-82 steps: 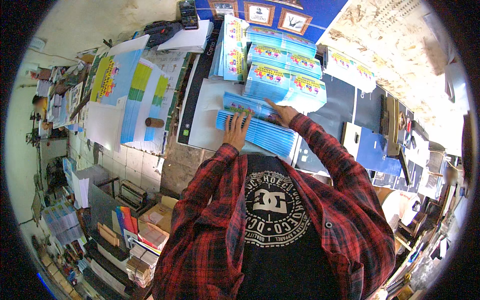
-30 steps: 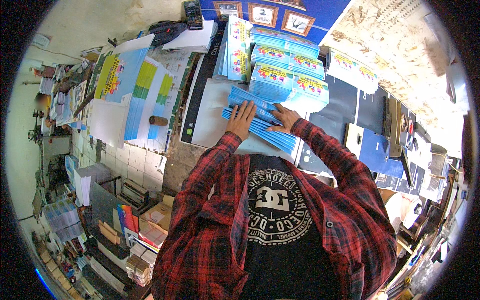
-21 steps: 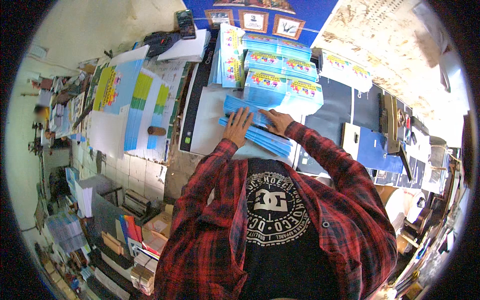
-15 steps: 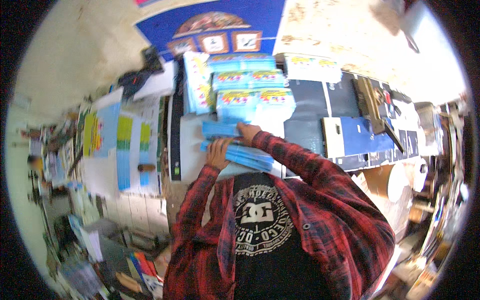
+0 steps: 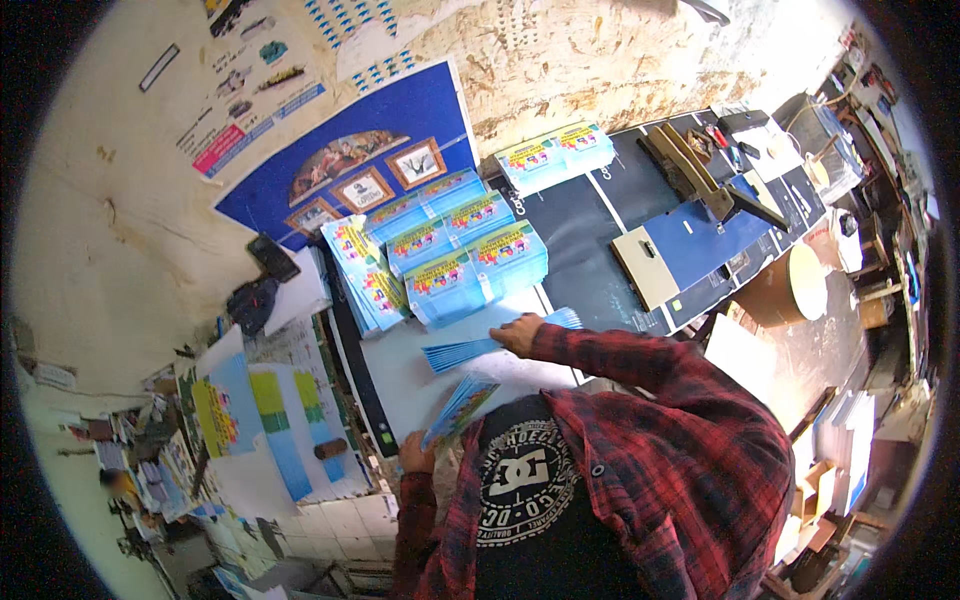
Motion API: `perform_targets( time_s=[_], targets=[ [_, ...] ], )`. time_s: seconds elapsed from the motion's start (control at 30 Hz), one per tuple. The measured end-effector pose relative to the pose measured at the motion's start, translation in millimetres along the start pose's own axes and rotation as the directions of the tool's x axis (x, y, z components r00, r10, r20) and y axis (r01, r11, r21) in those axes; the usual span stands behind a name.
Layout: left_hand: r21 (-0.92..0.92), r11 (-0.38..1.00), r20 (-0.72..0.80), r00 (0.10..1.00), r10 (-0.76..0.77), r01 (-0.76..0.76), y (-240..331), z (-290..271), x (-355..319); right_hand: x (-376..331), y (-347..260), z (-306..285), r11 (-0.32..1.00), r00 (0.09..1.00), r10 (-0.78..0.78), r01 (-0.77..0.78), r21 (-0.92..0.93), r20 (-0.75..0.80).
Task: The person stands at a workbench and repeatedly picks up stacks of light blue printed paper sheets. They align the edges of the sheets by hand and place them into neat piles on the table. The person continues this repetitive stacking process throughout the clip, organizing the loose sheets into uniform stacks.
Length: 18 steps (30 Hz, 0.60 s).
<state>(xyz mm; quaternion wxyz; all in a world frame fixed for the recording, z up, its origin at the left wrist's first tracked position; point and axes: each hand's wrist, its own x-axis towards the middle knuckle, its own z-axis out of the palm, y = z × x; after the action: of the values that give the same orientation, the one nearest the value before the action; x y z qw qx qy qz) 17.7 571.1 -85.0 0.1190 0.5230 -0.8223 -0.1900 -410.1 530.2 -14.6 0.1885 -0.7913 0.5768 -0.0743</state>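
Drawn apart since a moment ago: my right bundle (image 5: 452,354) and left bundle (image 5: 465,405) of blue booklets, which lay side by side.

From my right hand (image 5: 517,335), black mats (image 5: 585,245) spread at 1 o'clock and booklet stacks (image 5: 450,285) rise at 11. My right bundle slants over the pale sheet (image 5: 395,370), that hand closed around its middle; I can't tell whether it is lifted. My left bundle tilts at 7, close to my T-shirt (image 5: 560,540), its lower end in my left hand (image 5: 417,452). At 10, a phone (image 5: 272,257).

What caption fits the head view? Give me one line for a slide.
Right hand grips one blue bundle, left hand a second bundle, near colourful printed stacks.
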Motion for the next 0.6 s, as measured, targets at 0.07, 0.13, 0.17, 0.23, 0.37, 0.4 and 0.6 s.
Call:
perform_targets(
  time_s=[0.07, 0.13, 0.17, 0.23, 0.37, 0.4, 0.6],
  targets=[
    [-0.115, 0.979, 0.133, 0.98, -0.151, 0.167, 13.7, -20.5, 11.0, -18.8, 2.8, -62.0, 0.986, 0.99, 0.128, -0.134, 0.098, 0.067],
    [-0.125, 0.965, 0.215, 0.956, -0.202, 0.232, 27.1, -31.3, 30.5, -44.2, 24.3, -126.3, 0.969, 0.981, 0.191, -0.182, 0.166, -0.038],
    [-0.082, 0.973, 0.218, 0.956, -0.195, 0.217, 28.5, -29.5, 40.9, -47.0, 37.5, -164.5, 0.974, 0.981, 0.196, -0.194, 0.117, -0.005],
    [0.026, 0.954, 0.19, 0.936, -0.297, 0.297, 25.1, -15.3, 52.4, -44.2, 79.6, -227.5, 0.976, 0.989, 0.148, -0.144, 0.161, -0.013],
    [-0.063, 0.996, -0.269, 0.96, -0.079, 0.065, 118.0, -34.4, 142.7, -28.1, 180.1, -301.2, 0.991, 0.993, 0.09, -0.081, 0.104, -0.082],
    [-0.253, 0.967, -0.308, 0.95, -0.057, -0.024, 162.8, -50.1, 172.7, -24.3, 197.2, -315.2, 0.991, 0.995, 0.099, -0.095, 0.09, -0.032],
    [-0.715, 0.649, -0.223, 0.964, 0.141, -0.261, 365.2, -69.5, 381.9, 18.8, 244.4, -349.1, 0.901, 0.895, 0.076, -0.251, 0.354, 0.44]
  ],
)
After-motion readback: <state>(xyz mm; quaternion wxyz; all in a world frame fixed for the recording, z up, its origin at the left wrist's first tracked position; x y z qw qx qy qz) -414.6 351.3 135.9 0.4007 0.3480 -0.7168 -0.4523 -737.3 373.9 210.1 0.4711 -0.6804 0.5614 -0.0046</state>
